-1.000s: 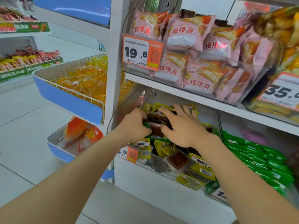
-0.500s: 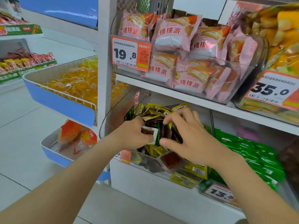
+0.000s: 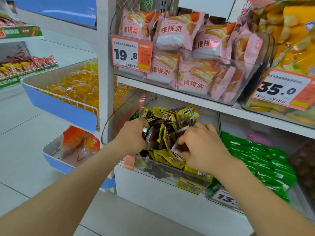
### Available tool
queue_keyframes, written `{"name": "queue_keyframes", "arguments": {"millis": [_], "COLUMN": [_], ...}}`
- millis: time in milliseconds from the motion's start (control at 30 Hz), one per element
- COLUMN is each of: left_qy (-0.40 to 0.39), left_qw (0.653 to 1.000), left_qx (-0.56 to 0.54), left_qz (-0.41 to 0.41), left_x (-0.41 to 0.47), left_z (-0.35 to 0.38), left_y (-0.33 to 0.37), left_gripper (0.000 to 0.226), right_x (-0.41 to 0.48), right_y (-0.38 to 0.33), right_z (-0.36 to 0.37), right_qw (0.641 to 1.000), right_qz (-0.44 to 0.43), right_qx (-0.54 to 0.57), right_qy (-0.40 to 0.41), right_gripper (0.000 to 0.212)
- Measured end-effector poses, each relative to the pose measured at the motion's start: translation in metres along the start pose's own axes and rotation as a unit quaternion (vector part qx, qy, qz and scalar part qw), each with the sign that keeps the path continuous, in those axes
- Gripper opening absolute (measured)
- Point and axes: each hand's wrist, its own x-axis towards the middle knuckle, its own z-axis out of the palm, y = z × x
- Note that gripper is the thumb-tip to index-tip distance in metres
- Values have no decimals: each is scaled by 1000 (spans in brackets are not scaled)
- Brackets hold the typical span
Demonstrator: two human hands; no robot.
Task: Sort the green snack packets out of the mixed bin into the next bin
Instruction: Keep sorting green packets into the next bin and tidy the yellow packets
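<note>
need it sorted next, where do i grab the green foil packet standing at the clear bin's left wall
Best pinch the green foil packet by its top edge, from above, left hand. It stands upright between clear bin wall and yellow packets; only that edge shows.

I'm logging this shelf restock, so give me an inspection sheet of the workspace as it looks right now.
Surface: white lower shelf, holding clear bins side by side.
Job's things: mixed bin heaped with yellow and dark packets; one green packet edge shows at its back left; next bin is full of green packets.
Clutter: pink cake packs on the shelf above; price tags.
Grips: left hand and right hand both dig into the mixed pile, fingers curled on dark packets; no green packet clearly held.
Cables: nothing seen.
Surroundings: blue-fronted basket of yellow jelly cups to the left; pale tiled floor.
</note>
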Motion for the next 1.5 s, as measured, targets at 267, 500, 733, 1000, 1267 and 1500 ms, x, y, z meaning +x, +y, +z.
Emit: {"name": "queue_keyframes", "arguments": {"millis": [267,500,733,1000,1267,1500], "left_qy": [-30,12,-34,52,59,25], "left_qw": [996,993,987,982,972,975], "left_qx": [-65,54,82,16,90,59], "left_qz": [56,106,133,182,208,213], "left_x": [-5,-4,-4,-13,-16,-18], "left_z": [-17,-18,-21,-33,-19,-12], "left_y": [0,-11,-20,-16,-11,-18], "left_gripper": [41,47,48,56,54,44], "right_x": [23,35,24,19,20,25], "right_y": [-43,-5,0,-7,-18,-10], "right_z": [5,14,9,0,8,18], "right_qw": [983,974,985,951,964,982], "right_qz": [26,57,-26,22,-111,-111], "right_qx": [173,194,145,253,232,137], "right_qy": [47,98,91,174,70,72], "right_gripper": [79,28,24,9,47,45]}}
